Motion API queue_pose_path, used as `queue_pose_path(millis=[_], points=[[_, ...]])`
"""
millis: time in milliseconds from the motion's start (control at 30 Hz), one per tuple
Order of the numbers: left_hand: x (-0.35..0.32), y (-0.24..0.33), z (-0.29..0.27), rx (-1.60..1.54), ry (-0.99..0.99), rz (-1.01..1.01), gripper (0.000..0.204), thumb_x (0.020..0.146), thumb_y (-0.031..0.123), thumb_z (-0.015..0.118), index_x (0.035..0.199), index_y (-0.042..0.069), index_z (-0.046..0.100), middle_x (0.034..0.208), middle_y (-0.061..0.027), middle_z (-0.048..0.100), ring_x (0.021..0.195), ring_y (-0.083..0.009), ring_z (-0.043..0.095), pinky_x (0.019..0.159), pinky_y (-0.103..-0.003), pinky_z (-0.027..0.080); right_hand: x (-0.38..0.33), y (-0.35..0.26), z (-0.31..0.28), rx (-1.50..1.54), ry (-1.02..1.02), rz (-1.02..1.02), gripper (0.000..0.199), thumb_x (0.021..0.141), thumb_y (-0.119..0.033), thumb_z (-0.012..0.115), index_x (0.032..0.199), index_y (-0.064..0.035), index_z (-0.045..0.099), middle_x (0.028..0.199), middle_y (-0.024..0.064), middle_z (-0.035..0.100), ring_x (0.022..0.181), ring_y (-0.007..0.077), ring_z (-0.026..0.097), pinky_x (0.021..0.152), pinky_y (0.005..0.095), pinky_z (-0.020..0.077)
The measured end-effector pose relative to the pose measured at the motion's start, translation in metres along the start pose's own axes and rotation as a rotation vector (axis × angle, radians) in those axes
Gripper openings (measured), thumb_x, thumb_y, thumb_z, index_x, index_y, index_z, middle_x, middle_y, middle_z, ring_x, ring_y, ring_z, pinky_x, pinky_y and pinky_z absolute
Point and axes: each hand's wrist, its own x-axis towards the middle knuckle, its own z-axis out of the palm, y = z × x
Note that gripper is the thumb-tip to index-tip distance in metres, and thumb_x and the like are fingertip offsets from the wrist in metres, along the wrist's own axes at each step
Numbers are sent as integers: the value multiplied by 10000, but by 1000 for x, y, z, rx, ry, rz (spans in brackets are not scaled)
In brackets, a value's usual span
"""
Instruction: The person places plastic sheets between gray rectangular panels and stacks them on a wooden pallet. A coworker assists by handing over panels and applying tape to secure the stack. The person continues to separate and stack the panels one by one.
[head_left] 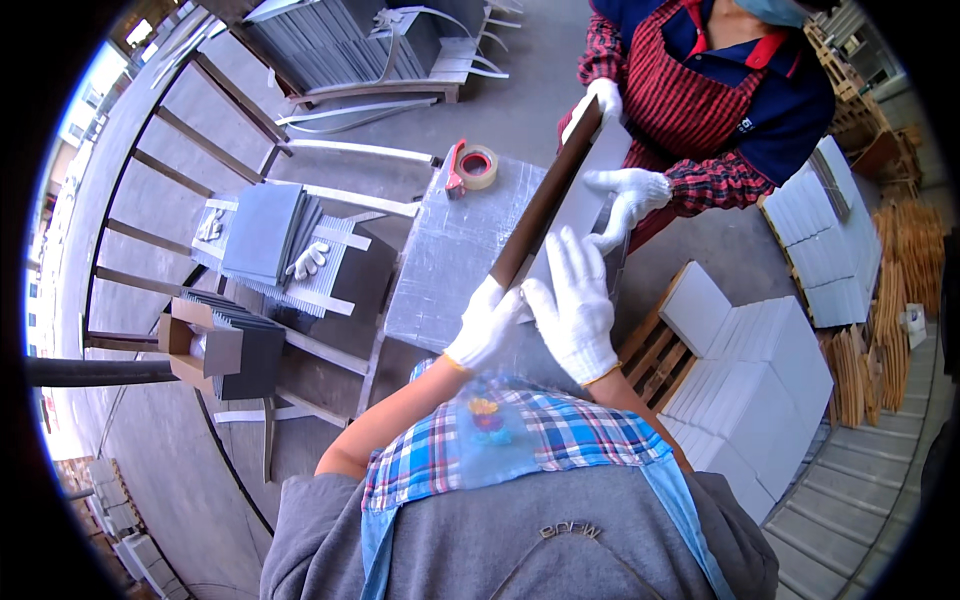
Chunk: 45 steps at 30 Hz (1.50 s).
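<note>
Two gloved hands (487, 325) (575, 305) — tilted box (560, 185)

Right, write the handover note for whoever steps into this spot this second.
Left hand: gloved, gripping the near end of the flat brown-edged panel, which is tipped up on edge over the grey wrapped table.
Right hand: gloved, fingers spread flat on the panel's pale face.
Co-worker opposite holds the far end, one glove at the top, the other glove on the face.
Tape roll sits at the table's far edge.
Done: panel lifted, shared by both people.
Left: panel not yet set down; white boxes stacked to the right.
</note>
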Motion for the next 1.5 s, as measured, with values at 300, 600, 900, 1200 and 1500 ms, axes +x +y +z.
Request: queue_pose_path(millis=[300, 600, 900, 1200, 1500], points=[[7, 37, -2, 216, -78, 41, 719, 917, 164, 692, 1530, 11, 349, 1453, -159, 496, 1325, -210, 476, 1101, -333, 386, -4, 11, 10, -16, 16, -81, 519, 866, -167, 631, 1357, -14, 563, 1408, 201, 539, 1338, 393, 469, 1085, 474, 409], [2, 55, 10, 794, 8, 399, 777, 774, 199, 776, 1466, 69, 448, 1177, -193, 574, 1068, -354, 638, 887, -400, 532, -14, 20, 25, 524, 193, 204, 519, 968, -33, 585, 1454, 31, 416, 1430, 241, 514, 1338, 371, 504, 1098, 402, 410], [9, 53, 18, 1070, 88, 208, 787, 743, 330, 769, 1452, 178, 462, 1193, -207, 603, 976, -402, 677, 810, -461, 564, -2, 26, 21, 658, 195, 294, 470, 1026, -108, 534, 1454, 51, 422, 1451, 198, 500, 1354, 288, 478, 1128, 381, 365], [18, 44, 22, 1100, 53, 273, 720, 743, 241, 721, 1416, 187, 471, 1067, -198, 580, 843, -423, 663, 724, -498, 551, 16, 27, 34, 934, 110, 806, 731, 965, -414, 630, 1505, -10, 349, 1417, 207, 515, 1274, 285, 530, 1066, 373, 410], [16, 35, 20, 1094, 116, 334, 810, 733, 263, 743, 1440, 49, 410, 1104, -227, 597, 904, -411, 666, 756, -482, 557, 17, 42, 47, 906, 50, 692, 662, 981, -364, 608, 1499, -32, 365, 1356, 170, 568, 1202, 257, 578, 1015, 370, 437]])
